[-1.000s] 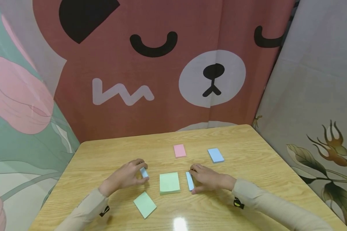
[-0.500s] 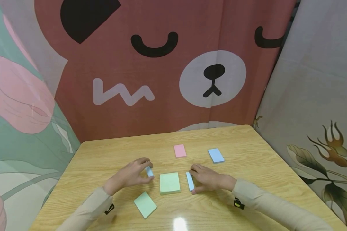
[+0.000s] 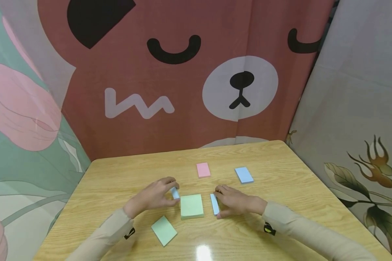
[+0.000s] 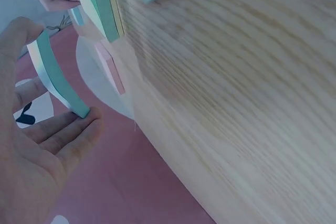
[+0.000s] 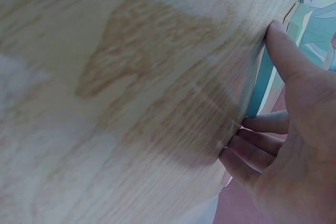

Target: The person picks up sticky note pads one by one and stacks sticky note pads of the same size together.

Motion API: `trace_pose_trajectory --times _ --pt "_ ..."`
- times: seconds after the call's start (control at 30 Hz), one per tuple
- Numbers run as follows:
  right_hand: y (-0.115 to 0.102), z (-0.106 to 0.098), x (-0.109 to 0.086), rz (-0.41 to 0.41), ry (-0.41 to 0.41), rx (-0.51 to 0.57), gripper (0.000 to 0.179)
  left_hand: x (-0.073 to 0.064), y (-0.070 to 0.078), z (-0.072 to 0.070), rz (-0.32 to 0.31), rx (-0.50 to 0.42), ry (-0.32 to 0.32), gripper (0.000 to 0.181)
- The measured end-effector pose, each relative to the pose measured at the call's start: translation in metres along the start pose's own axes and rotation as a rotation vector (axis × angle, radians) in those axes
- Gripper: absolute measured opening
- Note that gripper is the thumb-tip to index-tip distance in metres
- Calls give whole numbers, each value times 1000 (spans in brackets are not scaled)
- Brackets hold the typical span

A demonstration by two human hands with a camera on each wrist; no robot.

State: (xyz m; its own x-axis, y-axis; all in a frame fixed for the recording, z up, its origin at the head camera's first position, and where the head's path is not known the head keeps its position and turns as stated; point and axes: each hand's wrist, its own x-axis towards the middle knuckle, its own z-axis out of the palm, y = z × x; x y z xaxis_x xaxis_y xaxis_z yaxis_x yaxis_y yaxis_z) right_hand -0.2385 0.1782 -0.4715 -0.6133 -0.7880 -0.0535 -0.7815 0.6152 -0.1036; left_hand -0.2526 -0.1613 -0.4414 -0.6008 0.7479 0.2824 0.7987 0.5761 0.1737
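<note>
The left grip (image 3: 154, 196) is closed to a pinch, thumb and fingertips at opposite ends of a pale blue strip (image 3: 175, 193) that bows between them, raised off the surface (image 3: 117, 174). Squeezed harder, that bent strip could spring loose or crease. Carried too low, it might knock the thick green block (image 3: 192, 206) just beside it. A dropping left sleeve (image 3: 102, 235) could nudge the loose green pad (image 3: 164, 231) — it lies near the wrist. Right of the block, the right grip (image 3: 235, 201) is narrowed to the length of a second pale blue strip (image 3: 214, 204), held end to end, low at the surface; uneven pressure could skew it.

As for what is hidden: the left fingers cover part of the first strip in the head view. How much of the second strip lies under the right palm cannot be told — the right wrist view gives mainly one teal edge. How firmly it is squeezed is unclear too. Both sleeves run out of frame.
</note>
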Motion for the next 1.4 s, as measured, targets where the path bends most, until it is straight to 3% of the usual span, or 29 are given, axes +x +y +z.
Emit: trace_pose_trajectory --times 0.3,0.53,0.8,1.13,1.4 --pt "0 -2 0 -11 2 -14 83 14 12 3 0 15 -58 43" --pt "-2 -2 0 0 -4 -8 83 23 17 10 55 36 -55 42" --pt "-1 -1 1 -5 3 -9 83 30 22 14 53 38 -77 43" --pt "-2 -3 1 -15 2 -19 82 45 31 23 143 44 -49 41" --pt "-2 -3 1 -24 14 -22 81 54 38 27 122 24 -97 44"
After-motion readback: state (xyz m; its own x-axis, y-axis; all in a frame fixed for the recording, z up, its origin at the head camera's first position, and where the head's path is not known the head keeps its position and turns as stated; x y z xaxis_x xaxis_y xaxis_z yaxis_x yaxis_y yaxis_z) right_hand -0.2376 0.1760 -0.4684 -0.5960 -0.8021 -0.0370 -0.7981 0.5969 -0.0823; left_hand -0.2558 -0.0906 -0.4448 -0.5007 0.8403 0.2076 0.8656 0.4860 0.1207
